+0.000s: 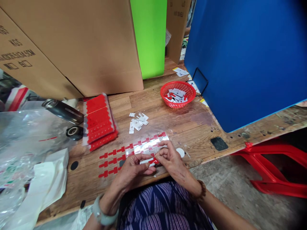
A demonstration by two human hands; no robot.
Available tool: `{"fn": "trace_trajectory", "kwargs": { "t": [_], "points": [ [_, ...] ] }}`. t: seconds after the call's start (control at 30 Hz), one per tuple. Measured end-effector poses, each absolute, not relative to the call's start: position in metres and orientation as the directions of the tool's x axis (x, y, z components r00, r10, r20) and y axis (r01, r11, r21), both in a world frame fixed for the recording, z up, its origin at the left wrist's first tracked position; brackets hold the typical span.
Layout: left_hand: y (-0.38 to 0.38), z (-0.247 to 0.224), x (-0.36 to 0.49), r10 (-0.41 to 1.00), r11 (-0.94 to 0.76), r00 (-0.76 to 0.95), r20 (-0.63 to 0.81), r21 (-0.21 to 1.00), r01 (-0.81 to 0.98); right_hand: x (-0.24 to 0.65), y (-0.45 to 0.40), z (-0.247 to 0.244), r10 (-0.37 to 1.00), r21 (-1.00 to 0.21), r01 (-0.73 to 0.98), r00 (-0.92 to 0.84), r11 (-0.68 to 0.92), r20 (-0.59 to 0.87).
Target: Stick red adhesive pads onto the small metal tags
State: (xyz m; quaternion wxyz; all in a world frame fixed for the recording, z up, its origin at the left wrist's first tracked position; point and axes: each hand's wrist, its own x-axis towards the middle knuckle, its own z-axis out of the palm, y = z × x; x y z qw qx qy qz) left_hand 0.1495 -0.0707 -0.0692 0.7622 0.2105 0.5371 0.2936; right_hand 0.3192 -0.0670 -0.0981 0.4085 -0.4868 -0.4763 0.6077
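Near the table's front edge, my left hand is closed on a small white card with a red piece on it. My right hand pinches at the red piece at the card's right end; the fingertips of both hands nearly meet. Under and beyond the hands lies a clear sheet with rows of red T-shaped stickers. Behind it is a loose pile of white cards. A red basket farther back holds white cards with red pieces.
Stacked red sheets, a dark bottle and its cap stand left. Plastic bags and white paper cover the far left. Cardboard, a green panel and a blue panel rise behind. A red stool is right.
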Motion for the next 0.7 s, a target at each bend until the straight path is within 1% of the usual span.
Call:
{"fn": "trace_trajectory", "kwargs": {
  "t": [0.07, 0.17, 0.33, 0.4, 0.5, 0.7],
  "points": [
    [-0.071, -0.069, 0.149, 0.678, 0.735, 0.247, -0.693, 0.642, -0.219, 0.322, -0.065, -0.099, 0.953, -0.966, -0.103, -0.220, -0.237, -0.210],
    [-0.072, -0.068, 0.150, 0.688, 0.726, 0.247, -0.683, 0.651, -0.223, 0.325, -0.065, -0.096, 0.946, -0.968, -0.100, -0.259, -0.228, -0.196],
    [-0.073, -0.067, 0.151, 0.689, 0.724, 0.251, -0.680, 0.656, -0.213, 0.323, -0.068, -0.089, 0.909, -0.968, 0.141, -0.337, -0.207, -0.244],
    [-0.075, -0.067, 0.152, 0.704, 0.710, 0.236, -0.670, 0.675, -0.201, 0.320, -0.069, -0.090, 0.903, -0.961, 0.179, -0.341, -0.212, -0.262],
    [-0.077, -0.068, 0.151, 0.725, 0.689, 0.205, -0.658, 0.696, -0.203, 0.317, -0.069, -0.095, 0.898, -0.961, 0.151, -0.348, -0.230, -0.270],
    [-0.078, -0.070, 0.149, 0.714, 0.700, 0.201, -0.670, 0.679, -0.224, 0.319, -0.069, -0.103, 0.859, -0.956, 0.048, -0.428, -0.288, -0.280]
  ]
}}
